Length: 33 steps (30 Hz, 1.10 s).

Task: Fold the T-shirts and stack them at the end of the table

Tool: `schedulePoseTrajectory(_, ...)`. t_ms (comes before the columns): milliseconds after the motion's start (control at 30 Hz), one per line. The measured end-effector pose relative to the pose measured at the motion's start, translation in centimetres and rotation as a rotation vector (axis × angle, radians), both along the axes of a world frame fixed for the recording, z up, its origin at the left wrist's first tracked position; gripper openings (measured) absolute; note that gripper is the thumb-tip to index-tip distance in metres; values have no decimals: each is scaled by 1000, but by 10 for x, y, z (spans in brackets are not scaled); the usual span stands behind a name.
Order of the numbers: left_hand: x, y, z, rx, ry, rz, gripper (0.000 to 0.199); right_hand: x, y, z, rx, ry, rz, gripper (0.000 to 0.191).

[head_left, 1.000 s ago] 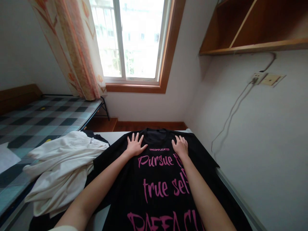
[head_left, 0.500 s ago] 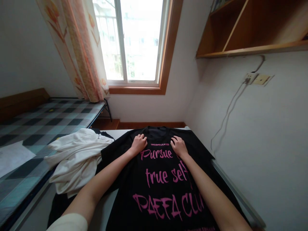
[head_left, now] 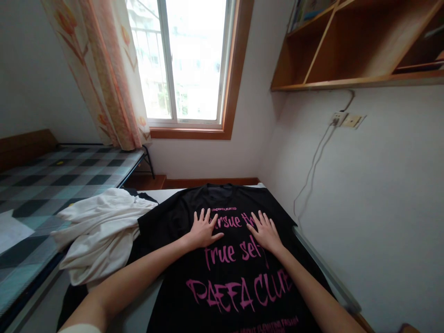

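Note:
A black T-shirt (head_left: 236,268) with pink lettering lies spread front side up on a pale table (head_left: 142,300), its neckline toward the window. My left hand (head_left: 204,229) rests flat on the left of the chest, fingers spread, covering the start of a printed line. Across from it, my right hand (head_left: 266,232) lies on the right of the chest with its fingers apart, hiding part of the lettering. Neither hand grips the cloth. The lower hem is outside the view.
Crumpled white cloth (head_left: 100,231) sits left of the shirt, with dark cloth under it. A bed with a checked mattress (head_left: 86,169) and a paper sheet (head_left: 14,231) stands at left. Wooden shelves (head_left: 357,46) hang on the right wall above a socket (head_left: 338,119) with a cord.
Both hands have moved from near the collar down onto the printed chest. Their curled fingers have straightened and spread. The camera has turned slightly right.

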State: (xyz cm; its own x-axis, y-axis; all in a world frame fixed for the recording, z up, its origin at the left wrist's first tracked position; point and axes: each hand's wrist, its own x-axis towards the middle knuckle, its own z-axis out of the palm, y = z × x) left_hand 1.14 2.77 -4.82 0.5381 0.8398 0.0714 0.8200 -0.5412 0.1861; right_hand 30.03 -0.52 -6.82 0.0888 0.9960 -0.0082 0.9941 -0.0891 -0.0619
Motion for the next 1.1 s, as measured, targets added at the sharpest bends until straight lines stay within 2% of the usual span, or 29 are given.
schedulePoseTrajectory(100,7,-4,-5,-36,4,28,84,2,3,1,20,-22,19,74)
schedulePoseTrajectory(233,18,3,-7,-63,-1,40,86,10,11,4,10,-39,29,70)
schedulePoseTrajectory(500,52,24,-1,-112,-21,31,89,38,40,6,-16,-57,14,68)
schedulePoseTrajectory(633,50,29,4,-123,-26,0,86,42,44,5,-4,-55,4,67)
schedulePoseTrajectory(700,37,33,9,-127,-31,-48,77,41,43,5,2,-50,-3,67)
schedulePoseTrajectory(767,17,39,18,-117,-34,-39,64,39,42,6,6,-45,-12,66)
schedulePoseTrajectory(867,-27,51,37,-1,-16,150,50,38,42,6,21,-37,-17,66)
schedulePoseTrajectory(967,-80,61,60,113,63,358,49,39,43,4,44,-29,-9,67)
schedulePoseTrajectory(1033,-114,65,71,23,166,514,47,40,43,3,56,-25,0,67)
schedulePoseTrajectory(1100,-141,67,79,-85,194,563,48,41,44,2,61,-22,6,67)
